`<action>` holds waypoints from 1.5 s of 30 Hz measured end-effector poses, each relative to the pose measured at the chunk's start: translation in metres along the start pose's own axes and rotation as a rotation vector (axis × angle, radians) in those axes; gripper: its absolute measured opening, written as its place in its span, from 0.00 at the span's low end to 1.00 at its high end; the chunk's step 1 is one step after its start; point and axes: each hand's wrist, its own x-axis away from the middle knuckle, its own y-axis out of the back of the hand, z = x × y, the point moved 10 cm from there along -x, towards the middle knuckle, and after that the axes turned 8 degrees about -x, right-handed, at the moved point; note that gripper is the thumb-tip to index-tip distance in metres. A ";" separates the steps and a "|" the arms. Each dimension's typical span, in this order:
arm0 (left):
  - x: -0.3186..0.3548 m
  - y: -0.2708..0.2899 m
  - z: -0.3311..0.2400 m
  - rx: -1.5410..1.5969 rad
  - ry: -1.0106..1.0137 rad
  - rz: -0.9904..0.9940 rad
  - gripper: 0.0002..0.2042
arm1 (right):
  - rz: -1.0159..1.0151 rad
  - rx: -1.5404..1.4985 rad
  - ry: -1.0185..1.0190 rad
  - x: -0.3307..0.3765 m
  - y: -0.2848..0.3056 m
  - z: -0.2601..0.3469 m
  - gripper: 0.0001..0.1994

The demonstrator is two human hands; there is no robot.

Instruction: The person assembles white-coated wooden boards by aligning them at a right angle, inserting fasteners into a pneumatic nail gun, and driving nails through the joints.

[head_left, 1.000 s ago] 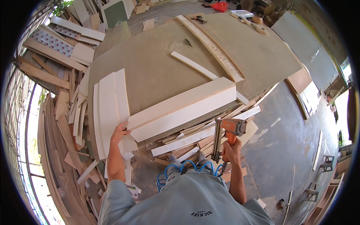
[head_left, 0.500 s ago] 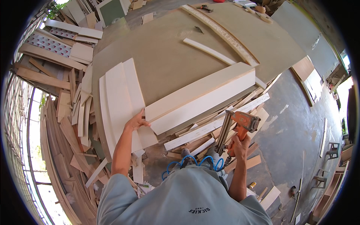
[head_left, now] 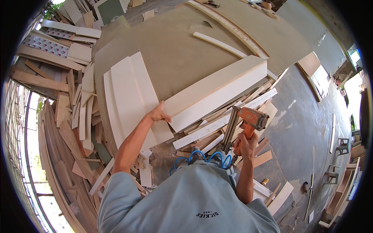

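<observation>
My left hand [head_left: 159, 113] is closed on the near left end of a long white board piece [head_left: 221, 93], thumb and fingers at its corner. This piece shows two long faces meeting along a bare wood-coloured edge and lies on the large table [head_left: 175, 58]. Beside the hand, several wide white boards [head_left: 134, 91] overlap on the table's left part. My right hand [head_left: 246, 146] grips the handle of an orange nail gun [head_left: 251, 117], held off the table's near right side with its dark magazine pointing down. A blue coiled air hose [head_left: 211, 156] runs in front of my body.
Scrap wood strips [head_left: 229, 126] lie below the table's near edge. Piled boards [head_left: 72, 155] crowd the left. A narrow white strip [head_left: 219, 44] and a curved wooden piece [head_left: 233, 29] rest on the table. Small stools [head_left: 343, 146] stand on the right floor.
My left hand and the near end of the white board piece appear farther right and higher. The whole view has shifted a little. The nail gun stays in my right hand, slightly higher in view.
</observation>
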 end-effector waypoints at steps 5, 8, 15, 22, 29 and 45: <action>0.007 0.010 -0.022 -0.095 -0.245 -0.123 0.66 | -0.015 -0.014 0.035 0.004 0.006 0.004 0.11; 0.026 0.014 -0.054 -0.518 -0.429 -0.302 0.71 | -0.022 0.008 0.029 0.002 0.008 0.005 0.11; 0.044 0.006 -0.064 -0.477 -0.445 -0.350 0.69 | 0.041 0.079 0.014 -0.011 -0.007 0.015 0.10; 0.065 -0.004 -0.075 -0.577 -0.455 -0.443 0.69 | 0.096 0.229 -0.010 -0.036 -0.029 0.021 0.08; 0.066 -0.007 -0.071 -0.526 -0.433 -0.423 0.68 | 0.169 0.271 -0.024 -0.047 -0.042 0.026 0.10; 0.061 -0.002 -0.069 -0.553 -0.415 -0.416 0.68 | 0.270 0.393 -0.001 -0.065 -0.061 0.026 0.09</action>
